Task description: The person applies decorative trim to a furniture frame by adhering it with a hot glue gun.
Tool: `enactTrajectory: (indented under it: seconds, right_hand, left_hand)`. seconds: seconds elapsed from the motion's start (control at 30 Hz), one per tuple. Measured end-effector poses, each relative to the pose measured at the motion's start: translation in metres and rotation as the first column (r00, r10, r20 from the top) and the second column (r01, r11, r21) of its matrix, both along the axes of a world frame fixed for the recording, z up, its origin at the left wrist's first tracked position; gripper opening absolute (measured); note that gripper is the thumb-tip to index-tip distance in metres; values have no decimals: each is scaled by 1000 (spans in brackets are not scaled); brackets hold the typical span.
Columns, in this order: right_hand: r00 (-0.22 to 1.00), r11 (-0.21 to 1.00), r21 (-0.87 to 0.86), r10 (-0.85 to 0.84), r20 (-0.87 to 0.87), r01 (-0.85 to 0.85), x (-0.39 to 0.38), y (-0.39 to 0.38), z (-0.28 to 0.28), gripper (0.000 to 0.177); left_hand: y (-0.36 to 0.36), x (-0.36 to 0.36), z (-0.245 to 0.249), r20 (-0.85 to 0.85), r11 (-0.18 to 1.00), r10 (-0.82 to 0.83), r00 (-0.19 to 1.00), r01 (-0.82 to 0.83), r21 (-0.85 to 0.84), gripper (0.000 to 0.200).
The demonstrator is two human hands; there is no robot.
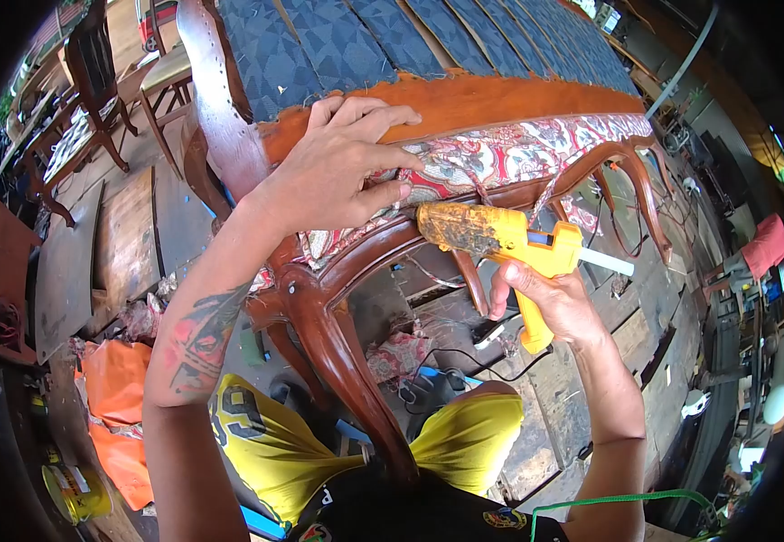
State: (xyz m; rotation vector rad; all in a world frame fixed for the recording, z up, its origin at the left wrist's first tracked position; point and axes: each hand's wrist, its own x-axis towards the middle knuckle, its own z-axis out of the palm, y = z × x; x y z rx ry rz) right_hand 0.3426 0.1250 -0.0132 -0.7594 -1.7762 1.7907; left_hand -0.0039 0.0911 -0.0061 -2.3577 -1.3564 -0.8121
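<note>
My left hand (351, 167) lies over the orange-brown wooden rail (482, 95) of a piece of furniture, its fingers spread and its thumb and lower fingers on the red and white patterned fabric (500, 154). In my right hand (545, 294) is a yellow glue gun (491, 235) with brown stains, a white glue stick poking out of its back. The gun's nozzle is at the lower edge of the fabric, close to my left fingertips, above the carved dark wooden frame (374, 257). Blue patterned upholstery (338, 45) spans the area behind the rail.
A curved wooden leg (347, 379) comes down between my knees. Wooden chairs (93, 99) stand at the upper left. An orange bag (121, 379) and a yellow container (75, 492) are at the lower left. A black cable (491, 366) crosses the plank floor, and a green cord (627, 497) hangs at the lower right.
</note>
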Motion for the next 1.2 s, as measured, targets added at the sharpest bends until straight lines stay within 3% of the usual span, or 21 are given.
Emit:
enactTrajectory:
  seconds: [0.67,1.2]
  right_hand:
    - [1000,999,-47,8,-15,-8,0,4,1,38]
    - [999,1000,13,9,-40,-8,3,1,-3,32]
  left_hand:
    - [1,-1,-2,15,1000,-14,1000,14,7,32]
    - [3,-2,-6,7,997,-30,1000,29,70,31]
